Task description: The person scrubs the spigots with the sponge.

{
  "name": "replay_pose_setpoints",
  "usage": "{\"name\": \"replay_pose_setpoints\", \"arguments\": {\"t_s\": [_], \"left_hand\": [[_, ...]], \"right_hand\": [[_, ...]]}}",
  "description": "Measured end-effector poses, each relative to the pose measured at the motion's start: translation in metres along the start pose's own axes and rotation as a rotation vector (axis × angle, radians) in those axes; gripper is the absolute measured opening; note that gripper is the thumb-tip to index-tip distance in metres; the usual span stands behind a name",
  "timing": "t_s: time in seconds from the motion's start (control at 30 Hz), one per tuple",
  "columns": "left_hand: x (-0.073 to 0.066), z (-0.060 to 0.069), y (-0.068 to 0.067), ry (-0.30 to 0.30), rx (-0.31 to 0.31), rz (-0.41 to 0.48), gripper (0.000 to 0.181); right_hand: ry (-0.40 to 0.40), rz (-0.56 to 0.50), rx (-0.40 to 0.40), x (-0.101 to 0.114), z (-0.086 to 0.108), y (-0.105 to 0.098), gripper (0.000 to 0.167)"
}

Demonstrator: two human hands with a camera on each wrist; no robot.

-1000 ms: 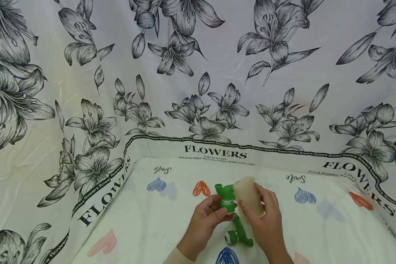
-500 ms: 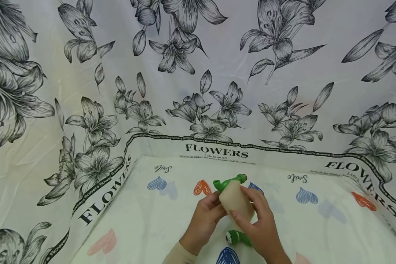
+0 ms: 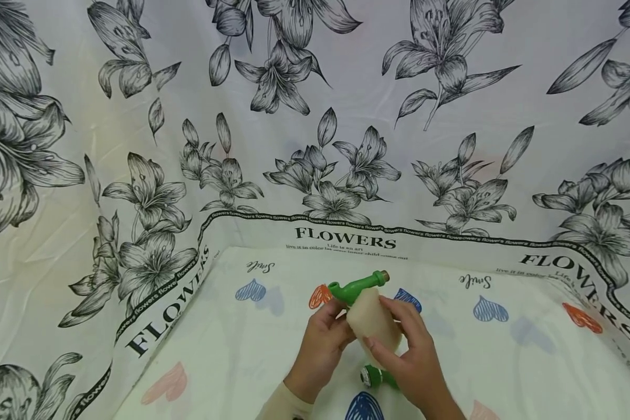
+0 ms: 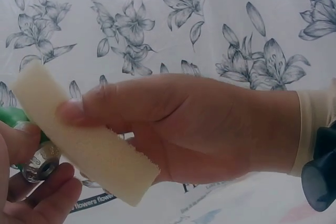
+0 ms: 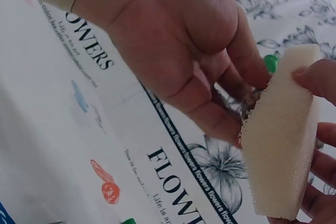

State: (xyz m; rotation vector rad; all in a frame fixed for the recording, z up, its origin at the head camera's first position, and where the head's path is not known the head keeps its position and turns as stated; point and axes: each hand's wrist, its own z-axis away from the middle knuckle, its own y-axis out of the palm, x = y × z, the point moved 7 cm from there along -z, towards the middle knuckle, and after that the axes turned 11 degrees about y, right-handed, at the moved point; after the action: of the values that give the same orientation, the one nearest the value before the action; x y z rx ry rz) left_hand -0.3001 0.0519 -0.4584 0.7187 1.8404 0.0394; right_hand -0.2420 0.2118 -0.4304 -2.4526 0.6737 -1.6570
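Fingers (image 3: 329,313) of the left hand (image 3: 314,353) curl round a green tap (image 3: 353,290), only the tap's own thickness parting them from the thumb; in the left wrist view they surround its shiny metal collar (image 4: 35,164). The tap tilts, its curved spout just beyond the left fingertips and its brownish end rising just beyond the right fingertips. The right hand (image 3: 416,356) pinches a cream-coloured sponge (image 3: 374,324), thumb on one broad face, the other fingers on the opposite side. Slanting between the two sets of fingers, the sponge covers part of the tap in the head view; whether the two touch cannot be told. Nearer the person than the fingers, between the wrists, a second green tap (image 3: 374,375) lies on the cloth-covered counter (image 3: 231,361), partly hidden by the right hand. An orange heart (image 3: 319,296) is printed just beyond the left fingers, a blue heart (image 3: 409,299) just beyond the right. Well beyond both hands hangs a pale curtain (image 3: 346,81) printed with dark lilies.
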Motion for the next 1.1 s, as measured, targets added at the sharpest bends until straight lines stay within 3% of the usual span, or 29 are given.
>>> {"name": "replay_pose_setpoints", "arguments": {"t_s": [0.23, 0.53, 0.87, 1.1], "left_hand": [[-0.003, -0.001, -0.003, 0.03, 0.01, -0.057, 0.047], [-0.004, 0.001, -0.001, 0.017, 0.073, -0.025, 0.046], [-0.003, 0.0, -0.001, 0.014, 0.062, -0.036, 0.045], [-0.003, -0.002, -0.006, 0.046, 0.001, -0.059, 0.042]], "right_hand": [[0.089, 0.015, -0.026, -0.01, -0.005, -0.002, 0.063], [0.154, 0.002, -0.063, -0.015, -0.007, -0.007, 0.061], [0.164, -0.033, 0.012, -0.018, -0.008, -0.003, 0.056], [0.097, -0.081, 0.061, -0.009, -0.002, 0.003, 0.055]]}}
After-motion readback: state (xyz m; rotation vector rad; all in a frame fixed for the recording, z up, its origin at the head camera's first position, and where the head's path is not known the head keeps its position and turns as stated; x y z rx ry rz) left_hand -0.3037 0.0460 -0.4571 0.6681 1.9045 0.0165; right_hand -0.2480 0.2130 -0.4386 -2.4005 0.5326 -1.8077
